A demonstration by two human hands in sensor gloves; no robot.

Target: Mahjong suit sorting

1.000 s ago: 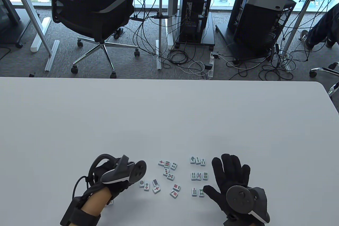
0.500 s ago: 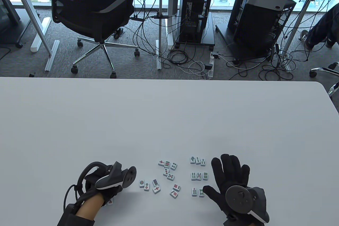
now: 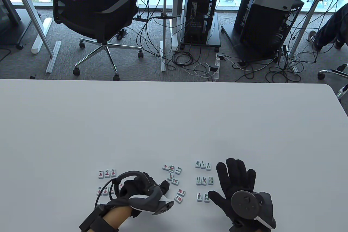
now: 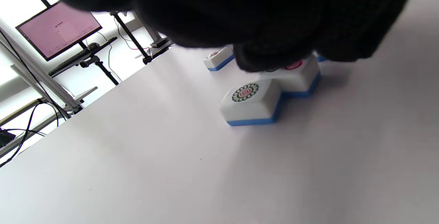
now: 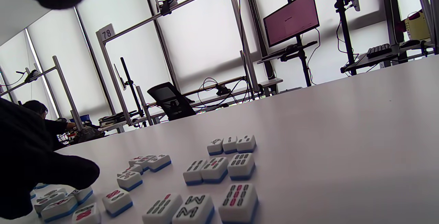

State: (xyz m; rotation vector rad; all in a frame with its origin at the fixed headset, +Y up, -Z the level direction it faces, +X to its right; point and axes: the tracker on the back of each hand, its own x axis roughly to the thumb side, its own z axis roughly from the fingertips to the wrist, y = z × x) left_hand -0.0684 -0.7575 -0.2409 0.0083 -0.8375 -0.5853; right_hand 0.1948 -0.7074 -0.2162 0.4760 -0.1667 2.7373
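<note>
Small white mahjong tiles with blue backs lie near the table's front edge. Bamboo tiles sit in three short rows beside my right hand, which lies flat with spread fingers, thumb next to the nearest row. Character tiles form two rows at the left. Mixed loose tiles lie in the middle. My left hand reaches over the loose tiles; a fingertip rests on a red-marked tile, next to a circle tile.
The white table stretches far beyond the tiles. Past its far edge stand an office chair, computer towers and floor cables. A person's leg shows at the right edge.
My left hand swung from the far left to the right over the loose middle tiles, uncovering two rows of character tiles. The right hand has stayed flat in place.
</note>
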